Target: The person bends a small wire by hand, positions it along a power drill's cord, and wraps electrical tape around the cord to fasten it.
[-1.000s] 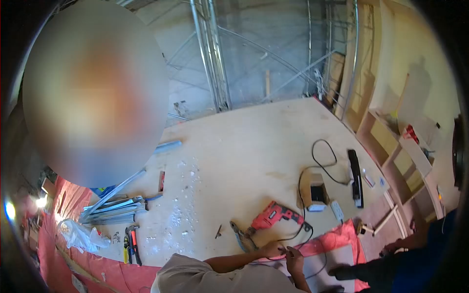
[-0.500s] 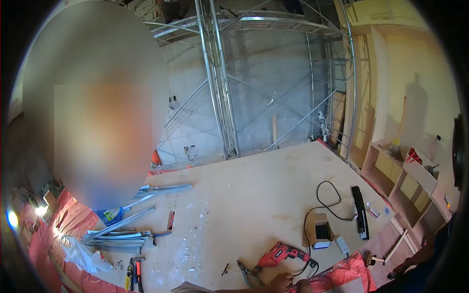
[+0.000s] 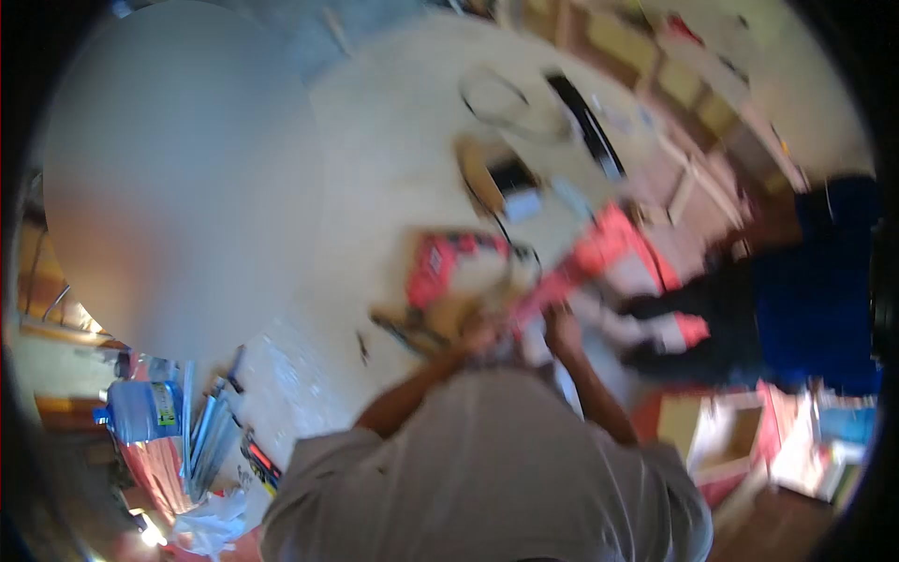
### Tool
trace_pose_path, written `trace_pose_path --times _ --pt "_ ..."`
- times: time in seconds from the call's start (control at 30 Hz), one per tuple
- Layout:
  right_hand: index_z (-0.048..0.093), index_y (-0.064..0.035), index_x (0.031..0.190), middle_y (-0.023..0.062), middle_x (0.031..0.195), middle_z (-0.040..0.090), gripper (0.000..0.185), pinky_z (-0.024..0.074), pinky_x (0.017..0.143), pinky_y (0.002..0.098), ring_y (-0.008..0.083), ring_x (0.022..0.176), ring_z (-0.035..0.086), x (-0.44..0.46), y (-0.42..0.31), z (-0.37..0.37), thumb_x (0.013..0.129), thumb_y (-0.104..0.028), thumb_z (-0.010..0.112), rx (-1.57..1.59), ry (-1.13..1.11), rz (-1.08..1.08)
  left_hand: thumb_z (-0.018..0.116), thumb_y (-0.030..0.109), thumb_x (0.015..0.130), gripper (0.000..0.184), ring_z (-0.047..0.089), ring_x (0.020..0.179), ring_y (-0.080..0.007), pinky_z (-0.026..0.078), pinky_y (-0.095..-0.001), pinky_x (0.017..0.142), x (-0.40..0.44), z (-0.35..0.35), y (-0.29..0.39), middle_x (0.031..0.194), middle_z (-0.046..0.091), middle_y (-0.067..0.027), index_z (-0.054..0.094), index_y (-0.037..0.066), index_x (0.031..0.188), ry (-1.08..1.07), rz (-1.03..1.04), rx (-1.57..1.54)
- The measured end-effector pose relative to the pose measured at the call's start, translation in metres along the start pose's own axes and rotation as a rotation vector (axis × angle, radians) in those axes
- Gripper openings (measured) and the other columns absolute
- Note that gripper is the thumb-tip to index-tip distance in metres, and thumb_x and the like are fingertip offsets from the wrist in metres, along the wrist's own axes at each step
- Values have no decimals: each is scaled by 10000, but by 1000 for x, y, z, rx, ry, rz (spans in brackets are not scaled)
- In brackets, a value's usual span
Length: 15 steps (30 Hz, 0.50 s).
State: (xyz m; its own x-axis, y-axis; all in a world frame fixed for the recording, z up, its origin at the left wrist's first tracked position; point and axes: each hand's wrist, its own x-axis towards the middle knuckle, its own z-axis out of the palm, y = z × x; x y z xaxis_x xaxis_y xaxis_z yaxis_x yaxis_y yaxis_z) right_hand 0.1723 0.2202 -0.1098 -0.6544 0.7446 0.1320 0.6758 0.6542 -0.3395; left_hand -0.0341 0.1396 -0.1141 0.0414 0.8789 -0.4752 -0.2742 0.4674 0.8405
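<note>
Both of my hands are close together near the board's edge, in front of my grey shirt, and motion blur smears their fingers. My left hand [image 3: 482, 334] is next to a reddish strip of material [image 3: 538, 298]; I cannot make out whether it grips it. My right hand [image 3: 562, 328] is just to the right of that strip, with something pale between the two hands. Ahead of them on the board lies a red power drill [image 3: 445, 265] with a black cord. Blurred pliers [image 3: 407, 330] rest just left of my left hand.
On the pale board [image 3: 375, 187] are a cardboard box [image 3: 478, 169] and a long black tool [image 3: 585, 122]. A person in blue [image 3: 815, 281] is close on the right. At left are metal profiles [image 3: 211, 431], a blue water jug [image 3: 145, 410] and a plastic bag [image 3: 211, 525].
My view has tilted down and turned, so my shirt and both forearms now show. The drill and box appear higher and further left. The person in blue shows more fully.
</note>
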Motion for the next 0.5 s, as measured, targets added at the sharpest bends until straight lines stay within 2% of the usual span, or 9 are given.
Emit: trace_pose_path --times 0.03,0.07,0.1,0.13,0.2,0.27,0.37,0.43,0.5 --pt "605 -30 988 159 1042 550 270 477 848 421 338 1017 527 1 -11 -12 736 -23 507 83 -72 76 618 189 874 173 584 625 -134 446 -255 562 3 1 -1 717 643 -29 681 33 911 2 -65 -122" --pt "598 -54 984 141 1016 551 236 487 818 414 308 1002 535 -4 -2 6 766 -42 509 24 -89 -36 621 178 877 165 579 615 -117 441 -238 551 5 3 0 714 642 -21 685 29 908 11 -104 -214" --pt "594 -58 993 120 1021 554 211 492 800 402 294 985 539 -6 -21 -11 794 -71 522 -31 -161 -7 624 166 881 157 573 606 -100 436 -220 540 3 5 -1 711 641 -13 689 26 906 28 -128 -280" --pt "592 -55 995 115 982 559 197 494 787 396 297 946 554 -8 -28 -11 810 -89 535 70 -195 30 627 155 884 149 567 596 -84 431 -203 528 3 7 0 707 640 -5 693 23 903 43 -136 -300" --pt "596 -44 975 125 959 567 173 491 783 404 311 925 561 -13 -40 -4 818 -83 537 147 -150 -27 631 123 874 163 600 643 -86 460 -201 570 -8 18 20 766 678 -27 697 0 960 97 -58 -280" --pt "596 -31 948 139 948 576 143 486 778 413 326 917 566 -8 -45 -1 836 -87 527 258 -83 -28 635 117 869 196 623 683 -84 479 -206 604 -6 14 25 822 700 -40 695 -4 1010 107 -58 62" --pt "592 -9 900 165 930 590 127 478 770 424 351 906 572 -3 -48 6 869 -103 512 457 6 61 634 126 866 206 617 670 -65 478 -218 594 -20 21 56 817 703 -36 694 13 1027 130 138 614" --pt "594 3 873 179 897 602 134 475 768 429 365 878 581 2 -47 9 879 -110 521 531 58 87 630 125 864 193 625 667 -88 482 -238 597 -20 20 54 809 702 -43 697 10 1004 132 219 637" --pt "596 3 866 186 877 609 134 472 770 427 368 866 588 6 -52 -3 874 -115 533 578 13 211 631 121 855 180 635 669 -126 486 -259 607 -14 17 45 804 700 -62 699 7 977 145 331 664"
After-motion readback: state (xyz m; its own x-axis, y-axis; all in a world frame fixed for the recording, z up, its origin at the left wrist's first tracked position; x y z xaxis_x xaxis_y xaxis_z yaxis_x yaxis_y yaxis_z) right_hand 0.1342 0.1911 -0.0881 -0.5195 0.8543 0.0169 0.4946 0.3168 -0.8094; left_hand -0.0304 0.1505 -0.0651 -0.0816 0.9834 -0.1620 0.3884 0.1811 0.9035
